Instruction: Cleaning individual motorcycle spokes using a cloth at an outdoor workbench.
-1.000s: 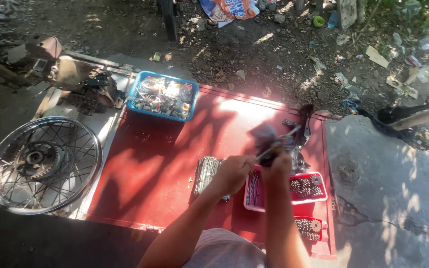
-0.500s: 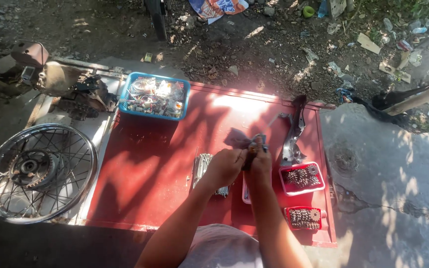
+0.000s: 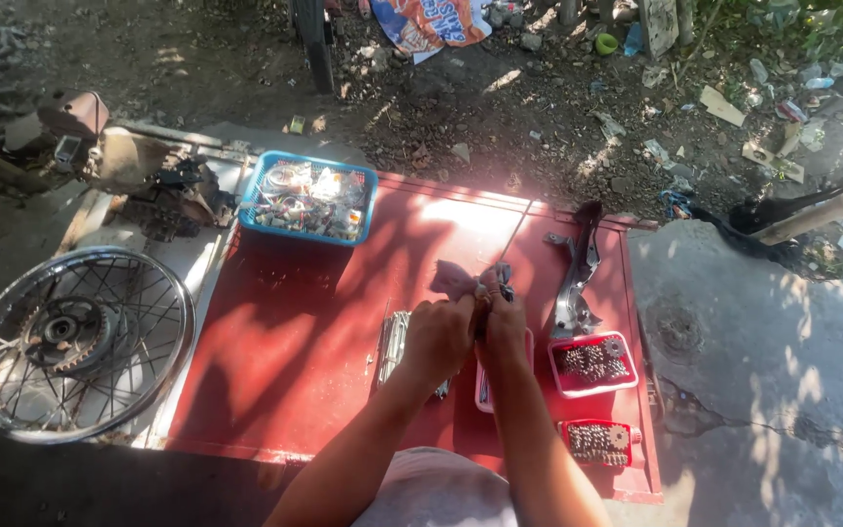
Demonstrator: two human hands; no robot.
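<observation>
Small metal part (image 3: 500,276) wrapped partly in a crumpled pinkish rag (image 3: 453,280), held above the middle of the red board (image 3: 295,342), a thin rod running up and away from it. Left hand (image 3: 438,339) closed in a loose fist around the near end of the rag, knuckles up, thumb side toward the other hand. Right hand (image 3: 505,330) pressed against it, fingers curled and pinching the part at its top; both forearms extended straight out from the body, nearly parallel, wrists touching. Board is flat, painted, dusty, streaked with hard sunlight and leaf shadow. Just beneath the hands, a bundle of bright steel spokes (image 3: 395,344), lying lengthwise. To the right, two red plastic trays (image 3: 592,364) holding small dark oily pieces, and a curved chromed lever (image 3: 578,273) beyond them. Far edge: blue mesh basket (image 3: 309,199) full of mixed glinting hardware. Off the board at left, a spoked wheel rim (image 3: 75,342) with sprocket, lying flat on concrete.
</observation>
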